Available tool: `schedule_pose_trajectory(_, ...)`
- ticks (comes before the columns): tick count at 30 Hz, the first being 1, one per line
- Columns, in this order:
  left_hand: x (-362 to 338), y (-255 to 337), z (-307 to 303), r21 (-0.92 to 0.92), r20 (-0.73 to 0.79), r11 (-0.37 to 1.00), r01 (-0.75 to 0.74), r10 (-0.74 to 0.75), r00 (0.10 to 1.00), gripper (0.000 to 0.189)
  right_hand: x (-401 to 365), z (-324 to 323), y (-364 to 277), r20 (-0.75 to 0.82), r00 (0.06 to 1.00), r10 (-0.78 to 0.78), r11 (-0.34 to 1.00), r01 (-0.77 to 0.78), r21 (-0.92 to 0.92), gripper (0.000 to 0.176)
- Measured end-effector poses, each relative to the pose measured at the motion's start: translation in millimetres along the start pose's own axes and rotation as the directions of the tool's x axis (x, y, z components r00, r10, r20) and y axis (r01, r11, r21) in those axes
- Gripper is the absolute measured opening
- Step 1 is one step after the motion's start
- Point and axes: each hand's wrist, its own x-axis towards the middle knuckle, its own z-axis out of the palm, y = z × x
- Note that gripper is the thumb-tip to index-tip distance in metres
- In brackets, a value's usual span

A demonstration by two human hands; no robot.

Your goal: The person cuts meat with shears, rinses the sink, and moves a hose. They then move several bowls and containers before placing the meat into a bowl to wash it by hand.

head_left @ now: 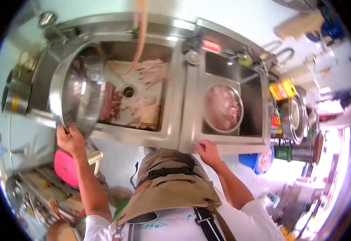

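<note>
My left hand (70,139) is closed on the near rim of a large metal basin (57,90). The basin is tilted on its side over the left part of the left sink, with its shiny inside facing right. My right hand (208,152), fingers curled with nothing visible in them, is by the front edge of the right sink (233,139). In the left sink (170,100), pale pieces of meat (151,72) and a darker red pile of meat (110,102) lie around the drain (128,92). A round bowl (241,108) of pinkish meat stands in the right sink.
An orange-pink hose (142,32) hangs into the left sink. A yellow container (282,89) stands right of the sinks. Below are a pink stool seat (65,168) at left and a blue tub (249,161) at right. A metal pot (17,98) is at far left.
</note>
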Motion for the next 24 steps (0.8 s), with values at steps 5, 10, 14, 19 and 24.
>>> schedule_pose_trajectory(5, 21, 19, 22, 0.127, -0.1, 0.908, -0.4, 0.413, 0.905, 0.014, -28, -16, 25, -0.107, 0.992, 0.07, 0.997, -0.068, 0.028, 0.021)
schedule_pose_trajectory(10, -4, 39, 22, 0.079, -0.084, 0.997, 0.006, 0.001, 0.996, 0.014, -24, -34, 59, -0.096, 0.995, 0.031, 0.999, -0.029, 0.016, 0.017)
schedule_pose_trajectory(14, -52, 104, 25, -0.171, 0.043, 0.882, 0.438, -0.438, 0.898, 0.011, 15, -78, 97, -0.134, 0.991, -0.026, 0.999, 0.03, 0.027, 0.016)
schedule_pose_trajectory(19, -136, 205, 45, -0.461, 0.246, 0.379, 0.803, -0.815, 0.525, 0.008, 100, -133, 212, -0.021, 1.0, 0.002, 0.984, -0.005, -0.176, 0.016)
schedule_pose_trajectory(24, -220, 240, 74, -0.331, 0.299, 0.338, 0.881, -0.848, 0.437, 0.011, 198, -145, 273, 0.239, 0.966, 0.096, 0.906, 0.015, -0.423, 0.026)
